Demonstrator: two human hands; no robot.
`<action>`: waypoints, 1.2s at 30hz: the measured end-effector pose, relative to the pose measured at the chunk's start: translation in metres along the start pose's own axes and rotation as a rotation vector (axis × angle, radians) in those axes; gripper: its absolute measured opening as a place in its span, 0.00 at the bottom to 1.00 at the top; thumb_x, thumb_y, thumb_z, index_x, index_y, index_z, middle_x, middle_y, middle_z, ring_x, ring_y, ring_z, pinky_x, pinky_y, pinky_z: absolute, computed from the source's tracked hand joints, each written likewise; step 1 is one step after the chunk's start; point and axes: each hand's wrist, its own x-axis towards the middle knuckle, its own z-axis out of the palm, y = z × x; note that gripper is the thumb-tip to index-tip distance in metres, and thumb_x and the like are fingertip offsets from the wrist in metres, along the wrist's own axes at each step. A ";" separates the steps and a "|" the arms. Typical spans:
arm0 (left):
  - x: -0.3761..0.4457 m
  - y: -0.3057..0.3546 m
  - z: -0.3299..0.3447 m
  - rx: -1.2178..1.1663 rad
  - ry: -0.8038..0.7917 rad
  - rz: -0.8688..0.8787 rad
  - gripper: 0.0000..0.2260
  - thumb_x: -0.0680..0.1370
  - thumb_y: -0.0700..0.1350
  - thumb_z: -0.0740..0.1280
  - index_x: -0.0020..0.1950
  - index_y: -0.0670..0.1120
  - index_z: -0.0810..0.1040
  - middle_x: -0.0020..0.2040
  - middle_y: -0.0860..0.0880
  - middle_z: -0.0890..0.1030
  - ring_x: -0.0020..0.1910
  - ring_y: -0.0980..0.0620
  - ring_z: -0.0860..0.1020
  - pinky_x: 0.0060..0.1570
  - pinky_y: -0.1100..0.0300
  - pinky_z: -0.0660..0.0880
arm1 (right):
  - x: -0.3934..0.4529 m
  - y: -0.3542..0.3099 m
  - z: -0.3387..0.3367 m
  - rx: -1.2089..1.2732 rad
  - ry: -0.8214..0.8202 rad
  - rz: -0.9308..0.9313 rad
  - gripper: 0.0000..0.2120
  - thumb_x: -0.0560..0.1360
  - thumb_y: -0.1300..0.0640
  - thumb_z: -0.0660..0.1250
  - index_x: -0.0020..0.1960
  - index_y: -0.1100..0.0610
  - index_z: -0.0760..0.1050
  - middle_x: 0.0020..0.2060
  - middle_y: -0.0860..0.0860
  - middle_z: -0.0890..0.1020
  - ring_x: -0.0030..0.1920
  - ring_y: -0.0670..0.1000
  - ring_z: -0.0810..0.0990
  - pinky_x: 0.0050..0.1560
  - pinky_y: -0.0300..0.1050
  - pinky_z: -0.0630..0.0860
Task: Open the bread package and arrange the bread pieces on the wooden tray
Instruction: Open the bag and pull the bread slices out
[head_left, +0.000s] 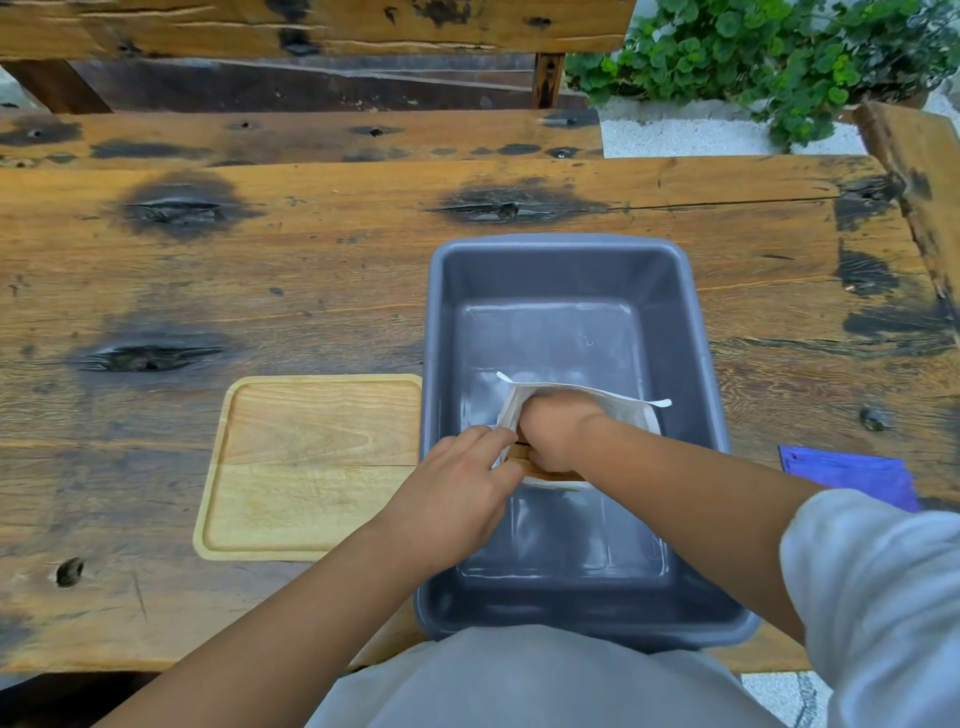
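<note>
A white bread package (631, 408) lies inside a grey plastic tub (566, 270), its open top toward me. My right hand (558, 428) is pushed into the package and closed around a brown bread piece (540, 470), which shows only as a thin edge under the hand. My left hand (457, 491) pinches the package's left edge between thumb and fingers. The light wooden tray (311, 467) rests on the table just left of the tub, with nothing on it.
The tub stands on a rough, dark-stained wooden table (260, 260). A purple packet (852, 473) lies at the right, near my right sleeve. A wooden bench back and a green plant (779, 57) are beyond the far edge.
</note>
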 end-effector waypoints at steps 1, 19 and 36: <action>0.000 0.000 0.000 -0.006 0.004 0.001 0.08 0.72 0.38 0.68 0.51 0.42 0.79 0.64 0.40 0.76 0.60 0.39 0.75 0.51 0.48 0.76 | -0.001 -0.001 0.000 0.001 -0.012 0.022 0.03 0.74 0.53 0.63 0.46 0.51 0.72 0.47 0.50 0.79 0.45 0.54 0.76 0.45 0.46 0.71; 0.001 0.008 0.004 -0.008 0.023 0.008 0.05 0.73 0.40 0.66 0.48 0.44 0.78 0.62 0.44 0.76 0.56 0.43 0.74 0.46 0.52 0.72 | 0.006 -0.006 0.006 0.088 -0.030 0.205 0.14 0.74 0.57 0.65 0.58 0.57 0.72 0.54 0.53 0.81 0.54 0.55 0.80 0.45 0.46 0.71; 0.015 0.009 0.000 0.003 -0.022 -0.059 0.14 0.73 0.46 0.64 0.58 0.48 0.75 0.73 0.44 0.65 0.65 0.44 0.68 0.55 0.51 0.70 | -0.009 0.000 -0.004 0.203 -0.003 0.144 0.06 0.75 0.57 0.60 0.52 0.52 0.71 0.52 0.52 0.79 0.52 0.55 0.78 0.55 0.51 0.75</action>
